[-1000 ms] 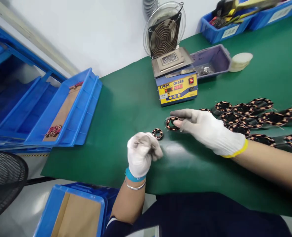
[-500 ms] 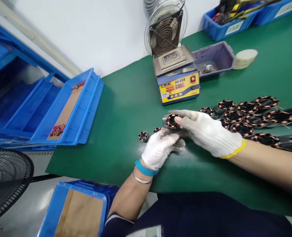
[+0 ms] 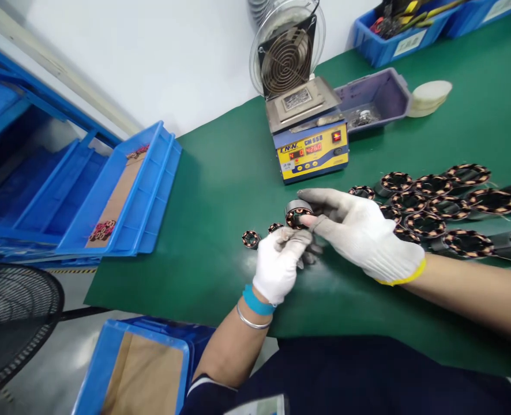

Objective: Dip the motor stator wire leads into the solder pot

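Observation:
A motor stator, a dark metal ring with copper windings inside, is held in my gloved right hand. The right thumb presses into its opening while the fingers wrap the outer side. Right below the ring, my gloved left hand has its thumb and fingertips pinched together. What lies between those fingertips is too small to make out. Two more stators stand on the green table just past the left hand: one stator at its left and another, partly hidden behind the fingers.
Several stators stand in rows at the right. Behind my hands is a yellow-fronted solder pot with a fan, beside a purple bin. A blue tray edges the table at left; a floor fan stands below.
The right hand has tipped the stator, so its open end faces further down toward me. The left fingers have drawn together into a tighter pinch beneath it.

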Available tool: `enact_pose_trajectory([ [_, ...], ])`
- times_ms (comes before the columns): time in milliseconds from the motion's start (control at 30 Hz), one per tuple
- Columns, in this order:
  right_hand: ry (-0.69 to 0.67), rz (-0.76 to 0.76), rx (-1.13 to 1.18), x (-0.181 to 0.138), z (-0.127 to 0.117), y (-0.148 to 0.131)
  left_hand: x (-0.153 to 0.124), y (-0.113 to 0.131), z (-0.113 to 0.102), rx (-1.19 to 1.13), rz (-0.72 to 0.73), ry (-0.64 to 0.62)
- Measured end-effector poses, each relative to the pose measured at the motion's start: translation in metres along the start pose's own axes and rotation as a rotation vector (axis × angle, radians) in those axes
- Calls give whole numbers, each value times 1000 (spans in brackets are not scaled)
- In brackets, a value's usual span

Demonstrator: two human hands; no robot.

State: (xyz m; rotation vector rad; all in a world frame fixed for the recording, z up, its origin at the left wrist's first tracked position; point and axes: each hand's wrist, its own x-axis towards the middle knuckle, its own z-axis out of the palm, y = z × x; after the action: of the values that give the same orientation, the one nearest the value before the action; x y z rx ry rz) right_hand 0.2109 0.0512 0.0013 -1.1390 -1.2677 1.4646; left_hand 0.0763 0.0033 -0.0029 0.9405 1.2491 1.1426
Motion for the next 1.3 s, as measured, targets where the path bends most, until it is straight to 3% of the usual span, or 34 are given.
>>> enact_pose_trajectory([
  [133, 69, -163, -189, 0, -3, 1, -8, 12, -18, -80, 204, 10],
  [233, 89, -216, -247, -1, -6, 0, -8, 13, -25, -96, 397, 217],
  [300, 95, -239, -273, -1, -7, -1, -6, 9, -22, 7, 378, 283],
  [467, 96, -277, -344, -2, -7, 0, -11, 3, -10, 165, 321, 125],
  [567, 107, -318, -338, -3, -9, 2, -19, 6, -10, 3, 425, 66],
  [667, 135, -342, -339, 0, -13, -1, -21, 8, -14, -186, 512, 127],
  [800, 259, -385, -548, 32, -26, -26, -17, 7, -12, -226, 404, 181],
  [900, 373, -419, -883, 82, -37, -60, -16, 7, -4, -185, 218, 75],
  [1000, 399, -408, -1116, 138, -46, -93, -16, 9, 5, -146, 56, -26],
  [1133, 350, -369, -1231, 189, -48, -117, -13, 8, 10, -154, -31, -56],
  [1300, 215, -309, -1398, 216, -40, -117, -9, 5, 5, -168, -15, -69],
])
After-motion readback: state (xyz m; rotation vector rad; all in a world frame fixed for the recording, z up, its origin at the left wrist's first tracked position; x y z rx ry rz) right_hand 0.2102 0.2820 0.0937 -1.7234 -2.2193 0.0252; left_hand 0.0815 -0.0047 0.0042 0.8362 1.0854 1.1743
